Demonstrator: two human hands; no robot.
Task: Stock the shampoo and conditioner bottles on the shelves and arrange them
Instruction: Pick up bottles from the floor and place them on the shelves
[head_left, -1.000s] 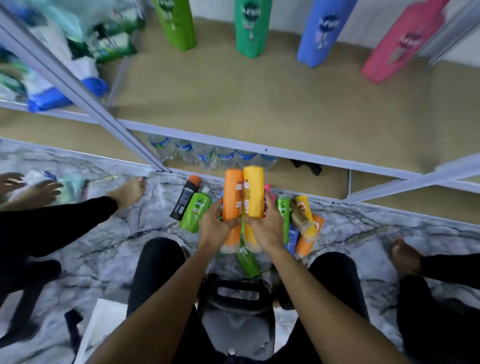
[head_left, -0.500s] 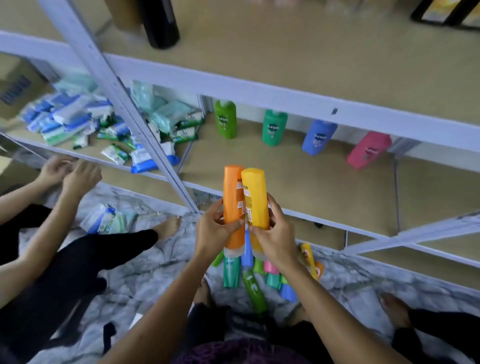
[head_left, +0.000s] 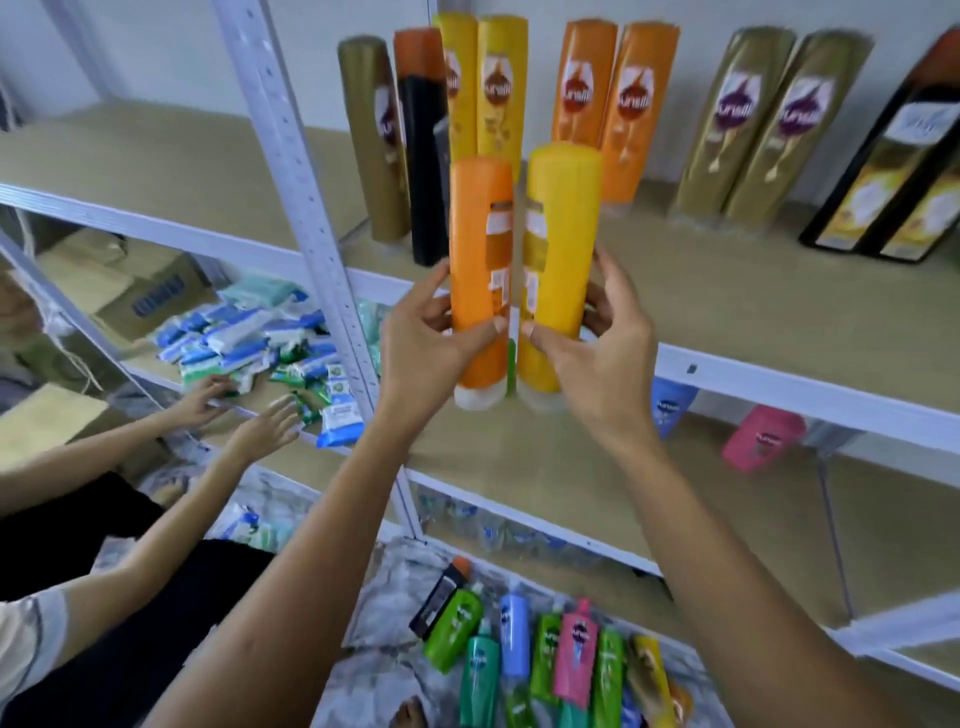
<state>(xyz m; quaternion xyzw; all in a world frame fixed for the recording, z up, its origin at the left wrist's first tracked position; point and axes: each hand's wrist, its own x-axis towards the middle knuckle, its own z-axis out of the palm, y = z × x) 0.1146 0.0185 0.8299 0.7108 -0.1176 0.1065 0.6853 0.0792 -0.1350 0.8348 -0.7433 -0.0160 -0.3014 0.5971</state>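
Note:
My left hand (head_left: 431, 338) grips an orange bottle (head_left: 480, 270) and my right hand (head_left: 602, 338) grips a yellow bottle (head_left: 561, 260). Both are held upright, cap down, side by side with a small gap, in front of the upper shelf (head_left: 753, 291). On that shelf stand yellow bottles (head_left: 488, 93), orange bottles (head_left: 618, 104), gold bottles (head_left: 769, 124) and black bottles (head_left: 893, 171). Several green, blue, pink and yellow bottles (head_left: 550, 660) lie on the marble floor below.
A white shelf post (head_left: 306, 208) rises left of my hands. Another person's hands (head_left: 249, 415) reach at sachet packets (head_left: 249, 343) on the left lower shelf. A blue bottle (head_left: 672, 405) and a pink bottle (head_left: 763, 436) stand on the lower shelf.
I have lifted both bottles from floor level up to the upper shelf, and they have parted slightly. The view tilted upward, revealing the stocked upper shelf.

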